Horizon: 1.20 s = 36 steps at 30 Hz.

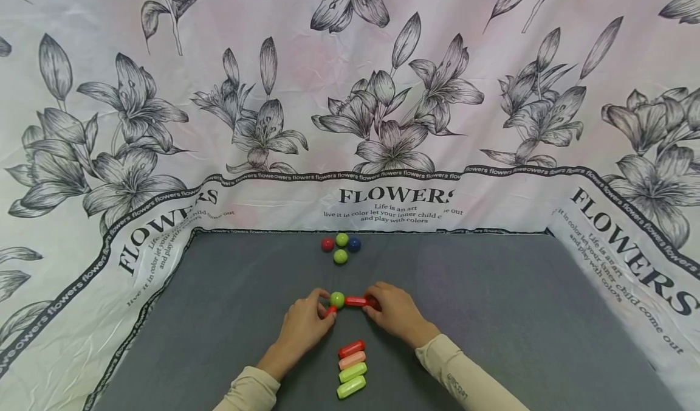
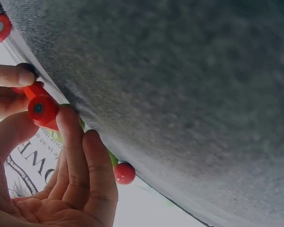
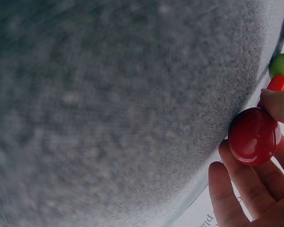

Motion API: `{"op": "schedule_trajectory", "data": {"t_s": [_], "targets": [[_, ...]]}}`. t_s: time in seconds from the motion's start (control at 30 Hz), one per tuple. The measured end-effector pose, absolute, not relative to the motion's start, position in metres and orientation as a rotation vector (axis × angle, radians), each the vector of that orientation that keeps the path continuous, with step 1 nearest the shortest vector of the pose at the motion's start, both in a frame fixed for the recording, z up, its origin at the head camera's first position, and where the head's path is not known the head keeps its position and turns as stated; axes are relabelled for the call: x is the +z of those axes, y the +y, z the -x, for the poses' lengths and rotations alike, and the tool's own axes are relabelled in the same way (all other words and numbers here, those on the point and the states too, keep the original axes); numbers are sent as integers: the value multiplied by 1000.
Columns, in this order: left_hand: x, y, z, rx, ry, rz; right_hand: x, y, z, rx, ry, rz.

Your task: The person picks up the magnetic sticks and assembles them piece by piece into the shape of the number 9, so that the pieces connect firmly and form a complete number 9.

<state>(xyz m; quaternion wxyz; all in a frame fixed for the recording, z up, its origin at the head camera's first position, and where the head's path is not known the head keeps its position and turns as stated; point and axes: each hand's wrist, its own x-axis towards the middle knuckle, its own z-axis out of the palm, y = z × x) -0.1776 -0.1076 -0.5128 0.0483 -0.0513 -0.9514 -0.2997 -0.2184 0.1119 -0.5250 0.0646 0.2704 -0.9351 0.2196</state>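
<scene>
In the head view my left hand pinches a short red rod between thumb and fingers. This rod meets a green ball, and a second red rod runs from that ball towards the right. At its far end my right hand grips a dark red ball, mostly covered by fingers in the head view. The left wrist view shows the pinched rod's round end, with a small hole, facing the camera.
Towards me lie several loose rods in a column: a red rod, a pink rod and yellow-green ones. Further back sit a red ball, a blue ball and two green balls. A flowered cloth borders the grey table.
</scene>
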Motion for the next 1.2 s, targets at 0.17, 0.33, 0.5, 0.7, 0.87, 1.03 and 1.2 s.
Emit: {"op": "schedule_trajectory", "data": {"t_s": [0.17,0.33,0.5,0.7,0.87,1.03,1.2], "targets": [[-511,-106,178,-942,-2919,170,-523,111,218,647,-2822,-820],[-511,-104,178,-934,-2938,166,-523,111,217,649,-2830,-816],[-511,-103,178,-919,-2957,156,-524,112,217,652,-2841,-806],[-509,-103,179,-907,-2969,166,-525,112,218,649,-2850,-801],[-509,-103,178,-879,-2961,191,-525,112,219,642,-2852,-796],[-511,-105,181,-851,-2940,207,-526,112,218,638,-2837,-807],[-507,-109,192,-853,-2904,228,-527,113,218,642,-2809,-820]]}}
